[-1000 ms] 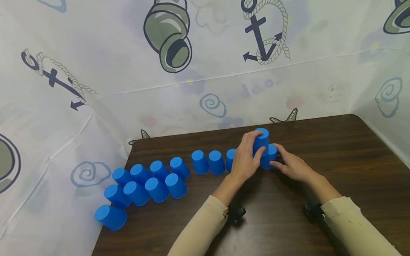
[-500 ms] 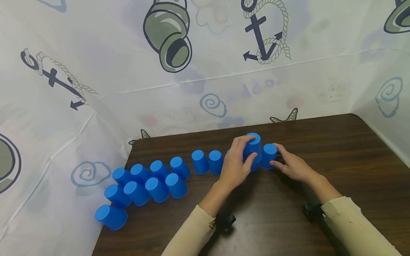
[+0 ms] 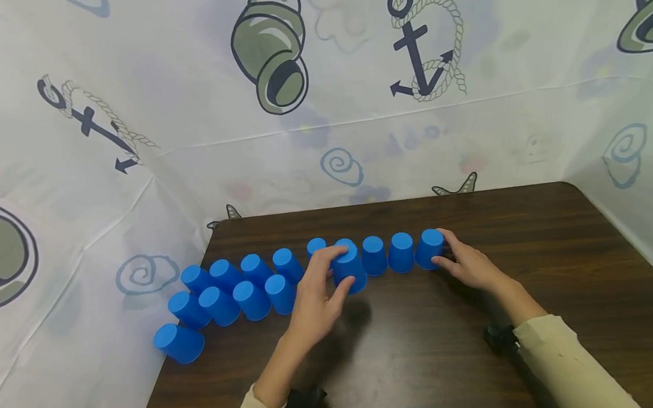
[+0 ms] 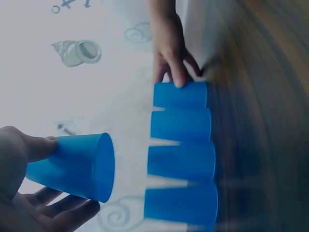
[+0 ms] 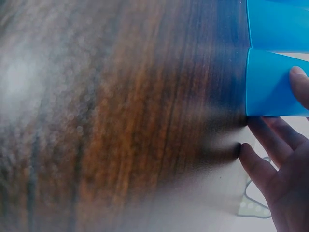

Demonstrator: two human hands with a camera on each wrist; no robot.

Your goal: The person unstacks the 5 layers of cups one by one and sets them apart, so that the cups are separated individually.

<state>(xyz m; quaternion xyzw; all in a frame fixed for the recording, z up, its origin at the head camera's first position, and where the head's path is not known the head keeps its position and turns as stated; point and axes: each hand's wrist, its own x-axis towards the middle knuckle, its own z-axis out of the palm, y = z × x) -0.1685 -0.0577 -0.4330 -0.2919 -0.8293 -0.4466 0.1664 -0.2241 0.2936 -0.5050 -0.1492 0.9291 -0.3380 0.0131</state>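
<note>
My left hand [image 3: 313,302] grips an upside-down blue plastic cup [image 3: 351,271] between thumb and fingers, raised off the table. It overlaps the left part of the far row in the head view; the left wrist view shows this cup [image 4: 79,162] apart from the row, its wider rim facing the table. At the row's right end, my right hand [image 3: 471,266] holds the last blue cup [image 3: 429,248], which stands upside down. In the right wrist view the thumb [image 5: 300,79] lies on that cup's side, with fingertips around its far side.
More upside-down cups, such as a middle one [image 3: 401,253], make up the far row. On the left stand two slanting rows of blue cups [image 3: 219,306], with a single cup [image 3: 179,344] in front by the edge of the dark wooden table [image 3: 418,363]. A printed cloth [image 3: 330,96] hangs behind.
My left hand has carried its cup leftward along the far row, from above the right-end cups to the row's left part. My right hand has stayed at the end cup.
</note>
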